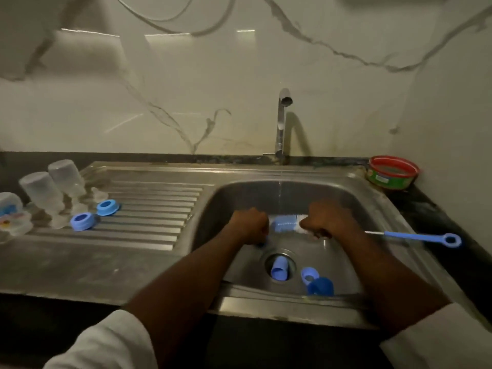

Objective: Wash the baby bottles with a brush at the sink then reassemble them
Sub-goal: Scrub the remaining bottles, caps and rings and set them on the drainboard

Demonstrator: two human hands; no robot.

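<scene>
Scrubbing under the running tap (281, 123), a person's right hand (328, 219) grips the bottle brush (286, 223) mid-basin while the left hand (250, 225) curls around a blue part, mostly hidden. Two upturned bottles (53, 187) stand at the drainboard's (149, 222) far left corner beside two blue rings (94, 214); more blue parts (279, 270) lie near the sink's (266, 307) front edge.

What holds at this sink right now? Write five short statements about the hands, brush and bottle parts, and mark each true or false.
1. Water runs from the tap into the sink. True.
2. The right hand grips the bottle brush. True.
3. Both blue rings on the draining board lie in the basin. False: the two rings sit on the ribbed draining board, left of the basin.
4. The clear bottles stand mouth down at the left. True.
5. The left hand is open and flat on the counter. False: it is curled inside the basin, at the brush's bristle end; what it holds is mostly hidden.
</scene>
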